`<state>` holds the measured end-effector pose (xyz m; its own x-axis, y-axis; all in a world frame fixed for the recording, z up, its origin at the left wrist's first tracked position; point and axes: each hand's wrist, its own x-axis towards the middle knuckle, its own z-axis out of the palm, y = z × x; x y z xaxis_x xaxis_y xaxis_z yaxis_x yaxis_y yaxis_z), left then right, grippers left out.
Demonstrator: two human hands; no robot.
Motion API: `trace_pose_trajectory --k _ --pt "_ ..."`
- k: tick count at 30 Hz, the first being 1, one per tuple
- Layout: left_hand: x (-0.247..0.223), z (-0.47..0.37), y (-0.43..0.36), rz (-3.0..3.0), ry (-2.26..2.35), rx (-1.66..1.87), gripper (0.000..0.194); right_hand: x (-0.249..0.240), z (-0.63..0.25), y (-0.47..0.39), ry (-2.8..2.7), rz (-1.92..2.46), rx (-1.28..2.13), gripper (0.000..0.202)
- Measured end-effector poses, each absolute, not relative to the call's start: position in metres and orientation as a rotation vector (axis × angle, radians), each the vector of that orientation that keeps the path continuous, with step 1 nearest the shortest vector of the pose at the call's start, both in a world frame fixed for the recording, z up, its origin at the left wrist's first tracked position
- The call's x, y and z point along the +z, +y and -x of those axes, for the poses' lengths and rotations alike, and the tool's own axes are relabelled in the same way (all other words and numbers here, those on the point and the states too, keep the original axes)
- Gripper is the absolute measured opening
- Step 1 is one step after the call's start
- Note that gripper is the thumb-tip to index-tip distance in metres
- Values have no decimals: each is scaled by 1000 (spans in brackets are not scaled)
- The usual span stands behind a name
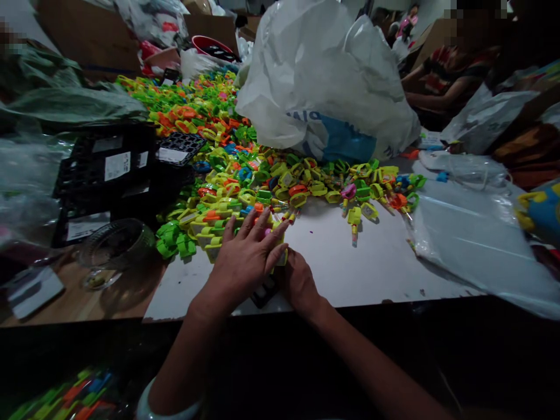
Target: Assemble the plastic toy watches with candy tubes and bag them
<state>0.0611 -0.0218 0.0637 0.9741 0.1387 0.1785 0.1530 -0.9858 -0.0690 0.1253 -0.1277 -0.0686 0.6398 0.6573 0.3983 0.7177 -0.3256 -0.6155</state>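
Head view: the left hand [249, 254] lies flat at lower centre, fingers spread, pressing down on a row of yellow toy pieces [210, 230] – likely to keep them aligned. The right hand [297, 283] tucks just beneath it; whether it grips anything cannot be told. A dark tray [263, 294] peeks out between them – the loose toy heap [245, 169] stretches toward the upper left, beside a white bag [324, 76]

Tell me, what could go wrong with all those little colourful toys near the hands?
The left hand presses flat on yellow pieces at the toy pile; a slip could scatter them. The right hand sits near the board edge, so small parts might roll off. The glass bowl nearby could get knocked.
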Motion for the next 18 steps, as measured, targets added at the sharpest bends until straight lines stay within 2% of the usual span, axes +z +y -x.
trace_pose_trajectory --k 9,13,14,16,18 --pt "62 -67 -24 3074 -149 -305 46 -48 -152 -154 -944 1893 32 14" --pt "60 -69 -21 3087 -156 -342 46 -34 -219 -208 -410 2272 -275 34" --pt "60 -69 -21 3090 -160 -339 46 -32 -236 -221 -304 2424 -244 37" --pt "61 -68 -21 3092 -178 -326 47 -30 -260 -239 -250 2599 -118 29" --pt "61 -68 -22 3090 -185 -304 48 -30 -265 -245 -307 2559 -14 21"
